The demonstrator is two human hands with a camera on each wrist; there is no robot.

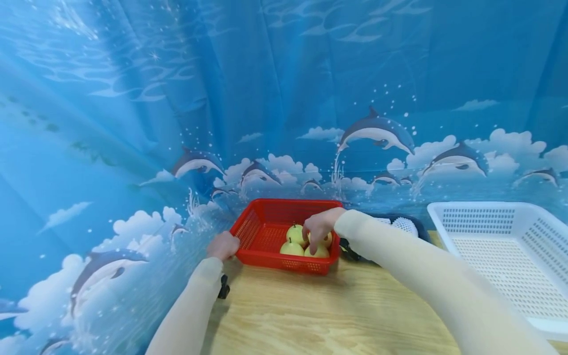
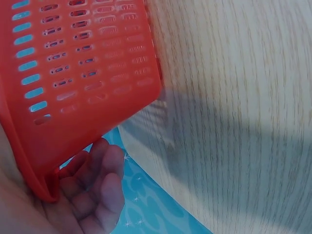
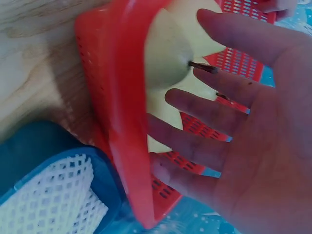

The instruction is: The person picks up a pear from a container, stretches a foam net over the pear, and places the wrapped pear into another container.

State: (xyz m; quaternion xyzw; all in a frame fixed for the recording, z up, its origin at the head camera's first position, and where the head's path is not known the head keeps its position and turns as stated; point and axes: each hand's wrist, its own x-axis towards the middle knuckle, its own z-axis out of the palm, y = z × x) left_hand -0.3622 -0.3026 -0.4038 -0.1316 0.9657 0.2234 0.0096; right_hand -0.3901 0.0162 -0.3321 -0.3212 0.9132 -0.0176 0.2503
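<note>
A red plastic basket [image 1: 271, 246] with slotted walls stands on the wooden table, several pale yellow pears [image 1: 292, 248] gathered in its right half. My left hand [image 1: 224, 245] grips the basket's left rim; in the left wrist view its fingers [image 2: 109, 190] curl beneath the rim at a corner. Over the pears reaches my right hand [image 1: 320, 226], its fingers [image 3: 204, 109] spread in the right wrist view. The nearest pear [image 3: 168, 53], with a dark stem, lies by those fingertips, and nothing is gripped in that hand.
To the basket's right, partly behind my right arm, is a dark blue container [image 3: 105, 165] with white foam netting [image 3: 58, 195] in it. A large white basket [image 1: 483, 256] stands at the far right. A blue dolphin-print curtain [image 1: 284, 98] hangs behind the table [image 1: 310, 315].
</note>
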